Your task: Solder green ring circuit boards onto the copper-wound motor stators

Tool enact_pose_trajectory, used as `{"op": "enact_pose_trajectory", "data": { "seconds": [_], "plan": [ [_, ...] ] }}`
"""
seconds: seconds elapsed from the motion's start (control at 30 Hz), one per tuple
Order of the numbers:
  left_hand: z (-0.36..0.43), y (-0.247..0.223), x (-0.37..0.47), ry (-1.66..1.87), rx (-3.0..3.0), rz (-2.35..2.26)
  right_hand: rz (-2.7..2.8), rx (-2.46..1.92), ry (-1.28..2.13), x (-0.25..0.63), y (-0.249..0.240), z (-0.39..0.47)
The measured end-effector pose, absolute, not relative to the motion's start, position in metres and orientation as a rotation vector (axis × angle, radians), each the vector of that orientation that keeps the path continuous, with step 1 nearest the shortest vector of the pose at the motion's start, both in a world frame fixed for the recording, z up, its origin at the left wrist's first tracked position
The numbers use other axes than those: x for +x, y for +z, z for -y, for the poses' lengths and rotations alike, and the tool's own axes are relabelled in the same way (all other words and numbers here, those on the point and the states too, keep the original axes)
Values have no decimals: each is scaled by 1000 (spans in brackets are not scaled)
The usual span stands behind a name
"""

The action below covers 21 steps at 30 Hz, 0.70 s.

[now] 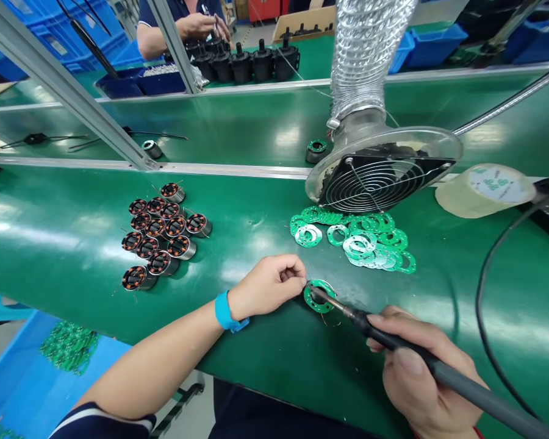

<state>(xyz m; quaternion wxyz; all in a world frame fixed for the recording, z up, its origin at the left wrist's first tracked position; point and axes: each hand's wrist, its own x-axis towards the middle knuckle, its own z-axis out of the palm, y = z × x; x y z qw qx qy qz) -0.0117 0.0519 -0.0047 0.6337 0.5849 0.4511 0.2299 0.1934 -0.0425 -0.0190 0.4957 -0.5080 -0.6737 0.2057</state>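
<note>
A green ring-shaped circuit board (319, 296) sits on a round part near the front of the bench, with thin wires sticking out. My left hand (274, 281) touches its left edge, fingers closed in a pinch; what lies between the fingertips is too small to name. In my right hand (427, 366) is a soldering iron (393, 341), held like a pen, its metal tip resting at the ring. Loose green ring boards (375, 241) lie in a pile behind. Several wound motor stators (156, 228) stand grouped at the left.
A fume extractor fan (375, 183) on a foil duct hangs above the pile. To the right are a tape roll (485, 189) and a black cable (482, 305). A blue bin (22, 390) holds boards at lower left. Another person's hands (201, 27) work across the bench.
</note>
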Motion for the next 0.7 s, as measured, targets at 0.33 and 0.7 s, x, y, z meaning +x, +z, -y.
{"op": "enact_pose_trajectory", "data": {
  "seconds": [0.33,0.7],
  "plan": [
    [-49,-5,-10,544,1406,-1076,1711,-1109,427,188,-3,35],
    [-50,-4,-15,575,1570,-1026,2111,-1243,357,175,-21,17]
  ]
}}
